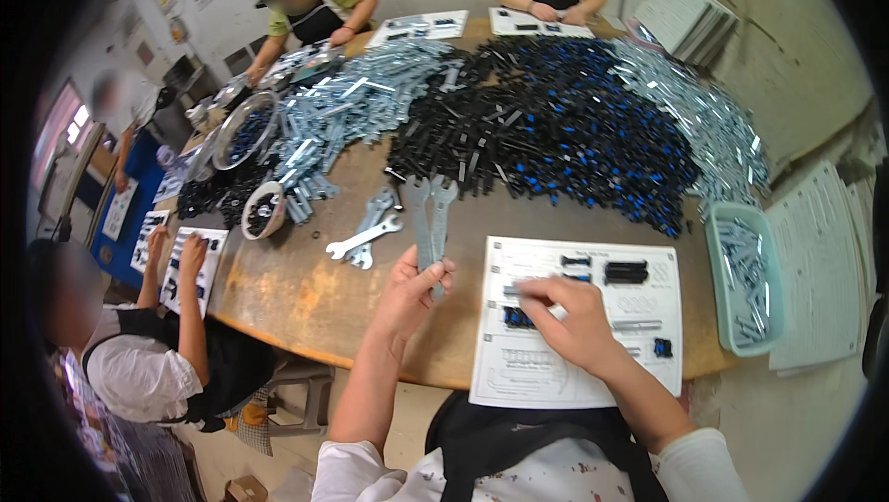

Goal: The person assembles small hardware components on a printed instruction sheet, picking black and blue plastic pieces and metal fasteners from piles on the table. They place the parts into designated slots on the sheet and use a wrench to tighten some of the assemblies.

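My left hand (415, 291) is closed around flat silver open-end wrenches (428, 224), held upright with their jaws pointing away from me. On the table to the left lie more loose wrenches (368, 235), overlapping. My right hand (569, 317) hovers over or rests on a white printed card (528, 382), its thumb and fingers together at a small grey metal piece; blur hides whether the piece is gripped. Black cylindrical parts (626, 272), black-and-blue pieces (663, 347) and silver rods (637, 325) lie on the card.
Heaps of black and blue parts (556, 122) and silver metal parts (361, 94) cover the table's far side. A pale green bin (718, 289) of silver parts stands right. Left is a white bowl (264, 210). Co-workers handle cards at the left (190, 270) and far side (542, 22).
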The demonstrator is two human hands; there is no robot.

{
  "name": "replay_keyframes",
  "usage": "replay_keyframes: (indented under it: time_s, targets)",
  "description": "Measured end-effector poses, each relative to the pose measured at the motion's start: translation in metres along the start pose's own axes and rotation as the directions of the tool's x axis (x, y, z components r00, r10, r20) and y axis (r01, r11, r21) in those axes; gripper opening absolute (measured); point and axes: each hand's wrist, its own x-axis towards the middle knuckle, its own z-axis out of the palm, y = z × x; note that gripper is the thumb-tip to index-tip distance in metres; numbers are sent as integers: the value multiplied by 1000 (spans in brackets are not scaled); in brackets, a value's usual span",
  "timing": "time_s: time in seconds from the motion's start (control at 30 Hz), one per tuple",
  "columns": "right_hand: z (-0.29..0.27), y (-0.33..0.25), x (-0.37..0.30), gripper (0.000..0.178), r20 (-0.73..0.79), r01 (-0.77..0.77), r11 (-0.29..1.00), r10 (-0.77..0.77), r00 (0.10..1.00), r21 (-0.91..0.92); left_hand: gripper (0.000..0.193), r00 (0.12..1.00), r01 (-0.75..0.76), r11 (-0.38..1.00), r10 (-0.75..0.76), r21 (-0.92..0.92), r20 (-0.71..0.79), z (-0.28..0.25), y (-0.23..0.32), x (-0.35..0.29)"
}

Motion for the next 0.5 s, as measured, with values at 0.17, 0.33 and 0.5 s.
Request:
replay_keyframes:
  time_s: [0.17,0.33,0.5]
  targets:
    - [-10,12,9,62,-37,-277,943,289,957,186,22,975,120,993,-121,17,184,70,-27,-19]
    - [-55,20,-15,74,182,347,729,-300,937,-590,29,842,414,897,-442,155,309,89,-26,-22]
    - [-94,36,-73,31,406,369,815,-183,895,-446,34,507,717,672,-685,184,524,106,-51,-28]
